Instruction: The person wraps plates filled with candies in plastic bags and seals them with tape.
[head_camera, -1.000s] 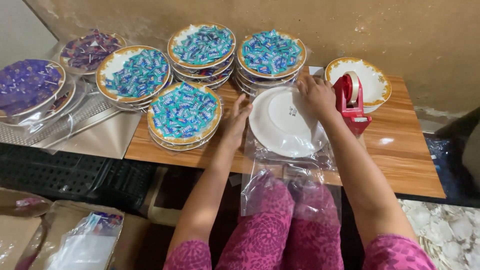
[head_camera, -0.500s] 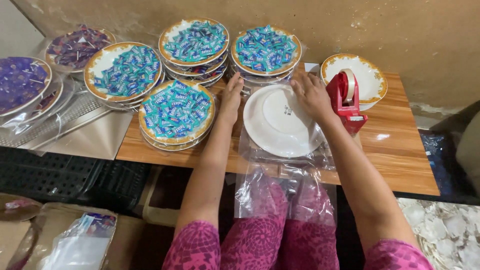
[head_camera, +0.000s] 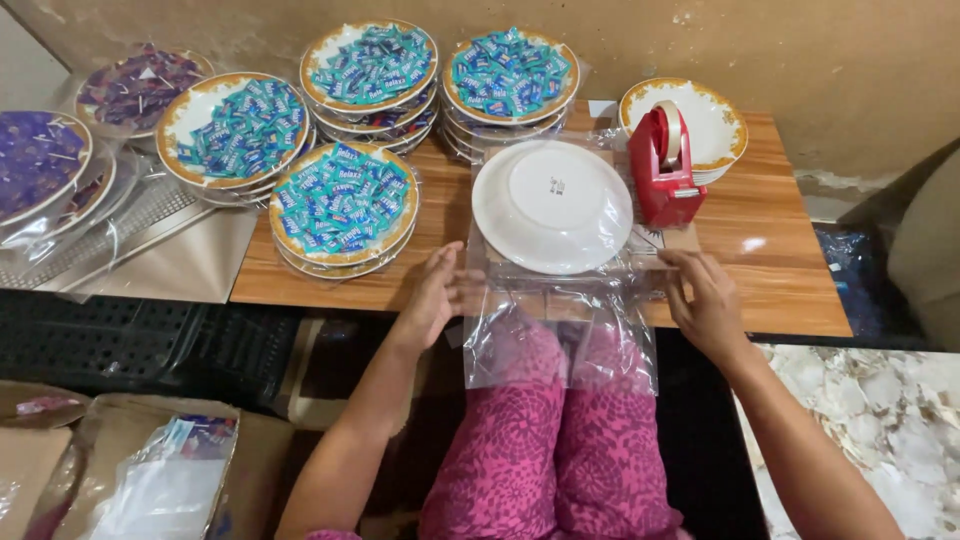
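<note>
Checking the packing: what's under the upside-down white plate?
The upside-down white plate lies inside a clear plastic bag on the wooden table. Anything beneath the plate itself is hidden.
</note>
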